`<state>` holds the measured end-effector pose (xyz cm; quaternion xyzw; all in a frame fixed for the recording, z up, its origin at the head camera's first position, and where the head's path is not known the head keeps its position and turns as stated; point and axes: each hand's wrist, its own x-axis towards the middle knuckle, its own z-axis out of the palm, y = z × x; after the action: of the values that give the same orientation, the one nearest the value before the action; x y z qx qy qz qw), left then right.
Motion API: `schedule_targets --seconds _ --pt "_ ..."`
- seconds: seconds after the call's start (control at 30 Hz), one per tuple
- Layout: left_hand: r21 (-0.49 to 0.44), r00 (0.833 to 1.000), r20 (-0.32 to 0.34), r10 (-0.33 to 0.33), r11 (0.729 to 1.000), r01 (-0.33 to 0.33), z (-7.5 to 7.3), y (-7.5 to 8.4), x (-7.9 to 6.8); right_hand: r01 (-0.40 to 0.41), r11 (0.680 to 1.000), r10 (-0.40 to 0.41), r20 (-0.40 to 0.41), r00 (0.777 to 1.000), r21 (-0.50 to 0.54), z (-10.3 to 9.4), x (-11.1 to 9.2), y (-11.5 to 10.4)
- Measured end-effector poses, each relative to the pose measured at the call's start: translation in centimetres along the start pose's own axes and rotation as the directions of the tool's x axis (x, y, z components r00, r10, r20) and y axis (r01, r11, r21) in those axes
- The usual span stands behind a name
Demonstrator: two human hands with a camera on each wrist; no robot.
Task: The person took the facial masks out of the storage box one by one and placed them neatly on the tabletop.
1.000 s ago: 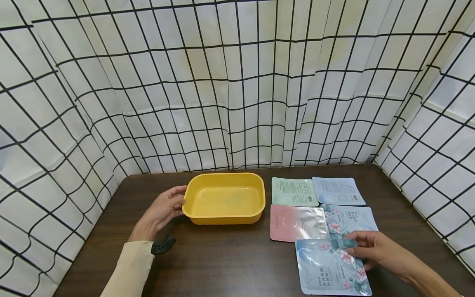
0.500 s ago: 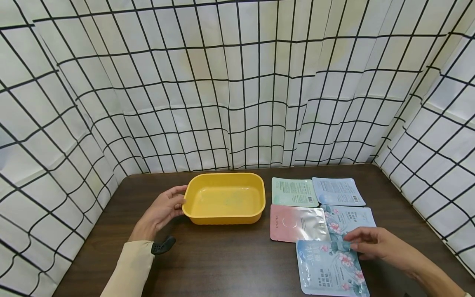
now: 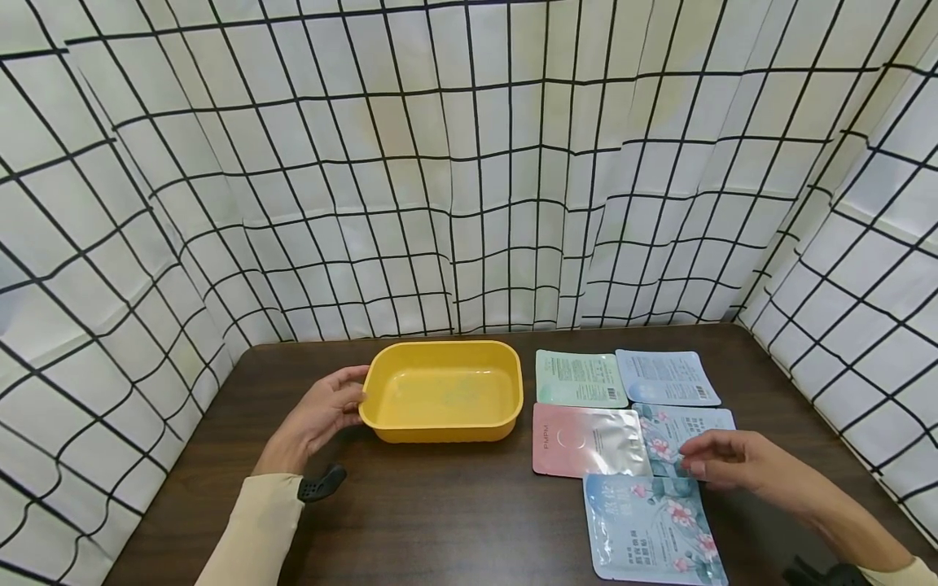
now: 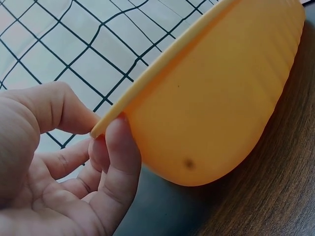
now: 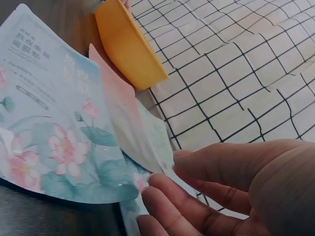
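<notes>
My left hand (image 3: 320, 419) pinches the left end of a yellow plastic basin (image 3: 440, 435), thumb and fingers on either side of its rim (image 4: 162, 61) in the left wrist view. Over on the right, my right hand (image 3: 762, 476) hovers with loosely bent fingers and nothing between them. Closest to it are two blue face mask sachets printed with pink lotus flowers: the front sachet (image 3: 652, 529) lies near the table's front, and the rear sachet (image 3: 699, 421) is partly hidden by the fingers. A pink and silver sachet (image 3: 579, 439) lies left of the rear one.
Behind these lie a pale green sachet (image 3: 582, 378) and a pale blue sachet (image 3: 668, 377), to the right of the basin. Everything rests on a dark brown wooden table (image 3: 440, 513). A white curtain with a black grid (image 3: 469, 228) encloses the back and sides.
My right hand has let go of the front lotus sachet and moved slightly up and away from it. That sachet now lies on the table. The left hand and basin have stayed put.
</notes>
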<state>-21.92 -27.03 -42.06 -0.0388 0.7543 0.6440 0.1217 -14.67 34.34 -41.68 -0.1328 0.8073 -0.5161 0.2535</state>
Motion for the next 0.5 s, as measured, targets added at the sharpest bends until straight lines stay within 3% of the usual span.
schedule_targets --seconds 0.3,0.5 --pt "0.099 0.999 -0.029 -0.025 0.995 0.028 -0.2 0.7 -0.4 0.100 0.993 -0.100 0.004 0.995 -0.059 0.1 1.5 -2.1" --pt "0.193 0.994 -0.111 0.017 0.981 0.005 -0.8 2.4 -0.8 0.146 0.980 -0.158 -0.078 0.984 -0.138 1.2 3.0 -4.4"
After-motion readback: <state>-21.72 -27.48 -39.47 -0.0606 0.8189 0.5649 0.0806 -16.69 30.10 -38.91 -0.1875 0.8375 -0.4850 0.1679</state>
